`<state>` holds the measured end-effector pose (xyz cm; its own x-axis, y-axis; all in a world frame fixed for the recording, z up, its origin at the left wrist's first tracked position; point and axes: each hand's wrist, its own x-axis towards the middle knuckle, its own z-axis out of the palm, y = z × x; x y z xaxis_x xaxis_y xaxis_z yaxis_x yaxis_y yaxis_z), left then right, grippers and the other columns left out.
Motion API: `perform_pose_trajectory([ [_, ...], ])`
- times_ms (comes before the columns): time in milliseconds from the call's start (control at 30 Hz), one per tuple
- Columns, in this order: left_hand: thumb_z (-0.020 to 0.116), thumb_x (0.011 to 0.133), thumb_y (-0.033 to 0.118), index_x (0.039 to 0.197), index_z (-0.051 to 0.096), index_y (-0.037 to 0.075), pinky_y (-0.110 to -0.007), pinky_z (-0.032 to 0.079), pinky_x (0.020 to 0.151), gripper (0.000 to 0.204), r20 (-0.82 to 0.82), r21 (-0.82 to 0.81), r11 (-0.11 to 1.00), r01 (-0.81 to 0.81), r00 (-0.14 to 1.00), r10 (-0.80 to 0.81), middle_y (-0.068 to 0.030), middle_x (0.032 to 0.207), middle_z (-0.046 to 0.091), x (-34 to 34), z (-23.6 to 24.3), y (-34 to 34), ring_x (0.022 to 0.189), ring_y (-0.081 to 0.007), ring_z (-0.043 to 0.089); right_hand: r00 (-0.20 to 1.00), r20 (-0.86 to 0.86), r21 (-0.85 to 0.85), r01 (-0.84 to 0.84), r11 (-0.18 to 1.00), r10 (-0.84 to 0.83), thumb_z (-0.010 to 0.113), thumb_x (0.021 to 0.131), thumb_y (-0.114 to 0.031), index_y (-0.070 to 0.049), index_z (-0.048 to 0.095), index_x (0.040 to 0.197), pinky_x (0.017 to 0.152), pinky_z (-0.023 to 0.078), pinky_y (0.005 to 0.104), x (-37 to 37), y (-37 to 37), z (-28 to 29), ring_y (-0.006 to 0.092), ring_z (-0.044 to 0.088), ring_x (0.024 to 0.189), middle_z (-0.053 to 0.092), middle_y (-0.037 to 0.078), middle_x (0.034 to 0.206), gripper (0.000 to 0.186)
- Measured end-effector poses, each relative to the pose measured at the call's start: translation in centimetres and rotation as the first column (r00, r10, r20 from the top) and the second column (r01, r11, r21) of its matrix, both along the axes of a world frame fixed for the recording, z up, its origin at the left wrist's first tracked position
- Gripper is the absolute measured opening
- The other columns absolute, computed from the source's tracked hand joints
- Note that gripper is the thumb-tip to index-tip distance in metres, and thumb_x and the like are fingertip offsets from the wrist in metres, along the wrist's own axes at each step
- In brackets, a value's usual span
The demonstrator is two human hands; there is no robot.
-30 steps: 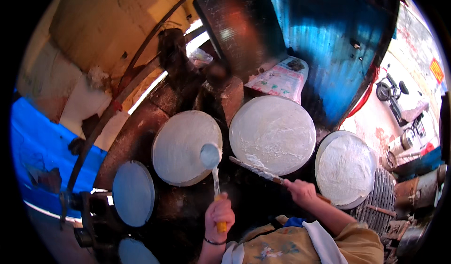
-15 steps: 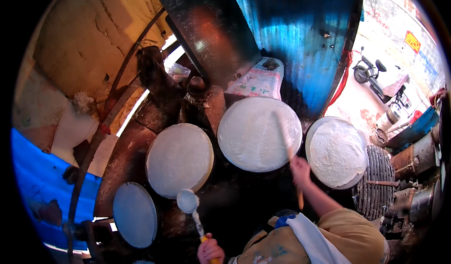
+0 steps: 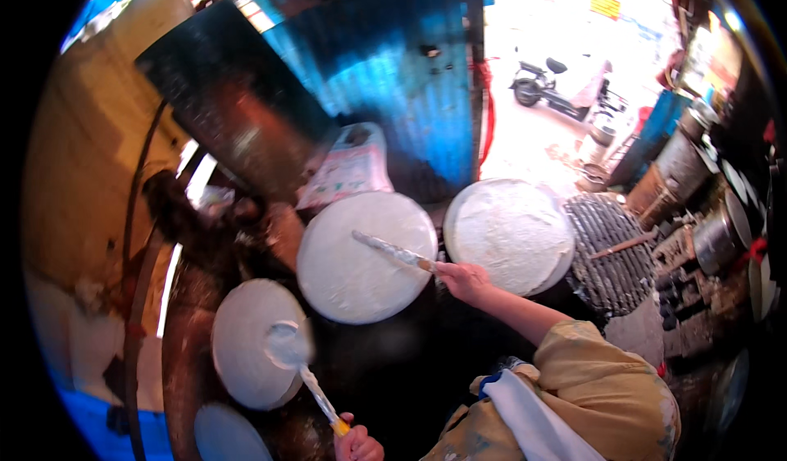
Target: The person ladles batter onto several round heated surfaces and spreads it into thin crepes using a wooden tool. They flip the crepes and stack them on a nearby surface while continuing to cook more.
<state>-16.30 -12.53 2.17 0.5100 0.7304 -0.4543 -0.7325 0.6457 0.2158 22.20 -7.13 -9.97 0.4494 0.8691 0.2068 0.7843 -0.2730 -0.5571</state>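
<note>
My right hand [image 3: 465, 281] is closed round the end of a long, batter-smeared wooden spatula [image 3: 395, 252]. Its blade lies slantwise across the middle round griddle [image 3: 361, 293], which carries a smooth white layer; whether it touches cannot be told. Low in the view, my left hand [image 3: 358, 445] grips the yellow handle of a ladle [image 3: 287, 345]. White batter coats the ladle's bowl and shaft, and the bowl hangs over the left griddle [image 3: 242, 358], which is pale on top. A rougher white sheet covers the right griddle [image 3: 512, 236].
Another round plate [image 3: 228, 436] sits at the lower left. Beyond the right griddle are a ridged dark round rack [image 3: 611, 252] with a stick on it and a metal pot [image 3: 721, 231]. A blue corrugated panel [image 3: 410, 92] stands behind; a scooter [image 3: 566, 88] is parked outside.
The whole view has turned to the right. The spatula has swung from pointing away to pointing left across the middle griddle. The ladle's bowl has moved further over the left griddle.
</note>
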Motion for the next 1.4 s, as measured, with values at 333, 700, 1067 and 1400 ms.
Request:
perform_pose_trajectory([
  [333,0.035,0.097,0.009,0.115,0.044,0.002,-0.018,0.033,0.039,0.022,0.267,-0.122,0.986,0.112,0.961,-0.076,0.0,0.064,0.032,14.7,-1.5,-3.1,0.045,-0.0058,0.032,0.584,-0.41,0.142,0.8,0.583,-0.7,0.064,0.081,-0.023,0.001,0.061,0.071,0.055,0.042,0.0365,22.0,-16.7,-5.3,0.0228,0.055,0.056,0.059,0.016,0.062,0.026],
  [700,0.035,0.095,0.008,0.114,0.043,-0.004,-0.021,0.04,0.042,0.024,0.503,-0.142,0.955,0.258,0.85,-0.155,-0.0005,0.064,0.036,26.5,-1.4,-2.1,0.046,-0.0074,0.038,-0.086,-0.943,-0.321,0.484,0.814,-0.321,0.071,0.078,-0.027,-0.006,0.054,0.071,0.033,0.021,0.0244,30.2,-20.4,-2.0,0.0071,0.031,0.035,0.04,-0.004,0.051,0.028],
  [1067,0.035,0.095,0.01,0.114,0.044,-0.003,-0.021,0.037,0.039,0.024,0.407,-0.178,0.945,0.274,0.895,-0.183,-0.0004,0.063,0.036,24.6,-0.9,-1.1,0.046,-0.0082,0.038,0.577,-0.738,0.132,0.632,0.763,-0.35,0.069,0.071,-0.013,-0.002,0.057,0.061,0.048,0.039,0.0256,22.6,-14.0,3.6,0.0073,0.048,0.05,0.052,-0.002,0.054,0.019],
  [1400,0.037,0.094,0.007,0.116,0.045,0.001,-0.016,0.037,0.039,0.024,0.407,-0.181,0.938,0.296,0.891,-0.203,0.0002,0.062,0.036,19.6,-3.5,0.5,0.042,-0.0035,0.036,0.372,-0.928,0.312,0.769,0.557,0.007,0.066,0.078,-0.01,-0.001,0.064,0.077,0.052,0.044,0.0224,19.5,-16.9,12.3,0.009,0.055,0.059,0.06,0.002,0.069,0.009],
])
